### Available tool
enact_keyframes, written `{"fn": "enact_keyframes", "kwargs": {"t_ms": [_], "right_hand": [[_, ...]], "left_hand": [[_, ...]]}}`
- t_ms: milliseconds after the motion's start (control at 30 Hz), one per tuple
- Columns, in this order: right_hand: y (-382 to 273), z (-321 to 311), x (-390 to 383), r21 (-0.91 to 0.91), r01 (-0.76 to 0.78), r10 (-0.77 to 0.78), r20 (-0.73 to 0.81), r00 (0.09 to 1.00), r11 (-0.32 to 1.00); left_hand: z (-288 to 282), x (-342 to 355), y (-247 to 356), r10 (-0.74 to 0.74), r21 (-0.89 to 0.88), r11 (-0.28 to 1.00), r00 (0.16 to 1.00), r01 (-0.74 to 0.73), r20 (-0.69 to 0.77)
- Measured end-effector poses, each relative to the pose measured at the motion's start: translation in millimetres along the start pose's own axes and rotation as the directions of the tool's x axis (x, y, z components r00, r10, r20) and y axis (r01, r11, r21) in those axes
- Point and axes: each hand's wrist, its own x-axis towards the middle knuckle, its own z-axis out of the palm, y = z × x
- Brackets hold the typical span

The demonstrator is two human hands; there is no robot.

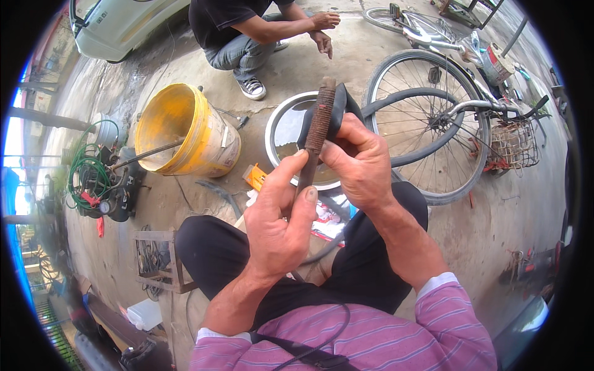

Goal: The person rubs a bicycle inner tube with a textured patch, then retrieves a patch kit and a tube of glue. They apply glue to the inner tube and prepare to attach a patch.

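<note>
My left hand (278, 232) is closed round the lower end of a brown, rusty-looking rod with a ridged upper part (319, 120), held upright between thumb and fingers. In my right hand (362, 164) a folded stretch of black inner tube (340, 105) is pinched right behind the rod. The rod lies in front of the tube; whether they touch I cannot tell. More of the grey-black tube (421, 96) loops across the bicycle wheel (375, 80) on the right. Beneath my hands stands a round basin (272, 127) with water in it.
A yellow bucket (213, 145) stands at left, near an air compressor (127, 185) with a green hose. A small metal frame (179, 263) is beside my left knee. Ahead crouches another person (238, 37), hands apart from mine. A wire basket (516, 145) lies far right.
</note>
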Motion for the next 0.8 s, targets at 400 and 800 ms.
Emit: {"fn": "enact_keyframes", "kwargs": {"t_ms": [400,800], "right_hand": [[-4.5,0.5,-1.8,-0.126,0.101,-0.099,0.021,0.995,0.987],[-4.7,4.8,-3.0,-0.028,0.086,-0.087,-0.034,0.996,0.996]], "left_hand": [[-1.7,-9.5,1.4,-0.014,-0.039,0.999,1.000,0.015,0.014],[2.6,-22.1,-0.3,-0.051,-0.100,0.994,0.998,0.053,0.024]]}}
